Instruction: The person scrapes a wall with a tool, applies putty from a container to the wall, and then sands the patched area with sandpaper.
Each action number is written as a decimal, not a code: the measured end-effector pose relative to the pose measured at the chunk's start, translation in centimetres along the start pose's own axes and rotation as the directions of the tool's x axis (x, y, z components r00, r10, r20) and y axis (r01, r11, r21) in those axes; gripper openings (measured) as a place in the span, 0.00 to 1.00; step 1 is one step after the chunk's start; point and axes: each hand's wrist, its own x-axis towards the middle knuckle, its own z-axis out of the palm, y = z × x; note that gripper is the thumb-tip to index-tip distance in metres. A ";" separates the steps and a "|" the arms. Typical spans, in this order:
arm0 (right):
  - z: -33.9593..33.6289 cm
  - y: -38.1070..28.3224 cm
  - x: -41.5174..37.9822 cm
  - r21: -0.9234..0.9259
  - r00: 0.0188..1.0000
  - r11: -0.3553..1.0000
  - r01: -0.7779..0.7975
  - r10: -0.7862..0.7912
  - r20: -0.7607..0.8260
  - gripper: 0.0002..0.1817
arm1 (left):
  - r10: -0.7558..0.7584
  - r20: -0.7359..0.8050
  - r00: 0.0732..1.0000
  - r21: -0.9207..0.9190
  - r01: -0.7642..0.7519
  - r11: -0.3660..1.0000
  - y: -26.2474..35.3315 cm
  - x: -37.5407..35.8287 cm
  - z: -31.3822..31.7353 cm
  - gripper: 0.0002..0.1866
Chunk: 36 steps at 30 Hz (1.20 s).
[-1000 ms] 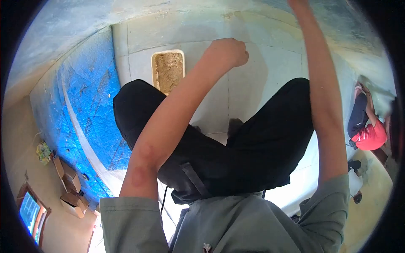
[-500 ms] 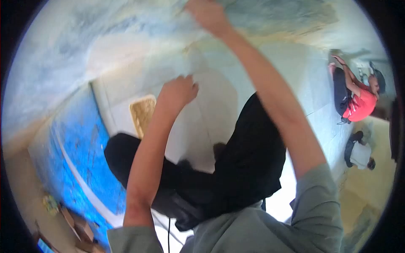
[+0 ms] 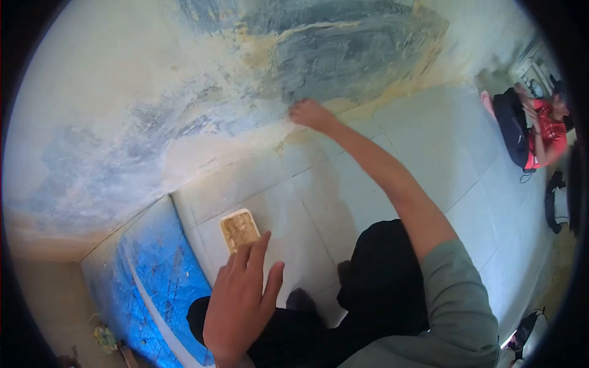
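Note:
My right hand [image 3: 311, 115] is at the low part of the patchy wall [image 3: 362, 55], near where it meets the floor. Its fingers are curled closed, and whatever may be in them is hidden. Closer to me, my left hand [image 3: 241, 300] is raised above my knee with the fingers stretched out and nothing in it. Just beyond its fingertips a small cream-coloured tray [image 3: 240, 228] stands on the floor, holding a tan, paste-like material. Grey and tan smeared patches cover the wall around my right hand.
A blue sheet-like surface [image 3: 161, 270] with a white strip is at the left. Pale floor tiles [image 3: 423, 147] run along the wall. At the right, a person in a red shirt [image 3: 546, 132] sits on the floor, with another person partly visible below.
The view has shifted, showing more of the wall. My left hand has come closer to my body and its fingers have spread. My right hand now appears lower, by the wall's base.

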 end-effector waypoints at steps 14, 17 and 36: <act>-5.6 -4.0 5.1 0.811 0.686 0.478 -0.338 0.714 -0.136 0.10 | -0.183 -0.180 0.966 0.051 0.195 0.979 0.9 -6.0 0.5 0.18; -7.0 -1.6 5.1 0.832 0.333 0.454 -0.319 0.876 -0.351 0.10 | -0.125 -0.222 0.967 -0.026 0.122 0.992 2.6 -8.3 -0.7 0.17; 1.0 -5.9 5.8 0.780 0.312 0.434 -0.451 0.895 -0.318 0.05 | -0.333 0.269 0.904 -0.270 0.403 0.875 0.3 -4.6 1.5 0.21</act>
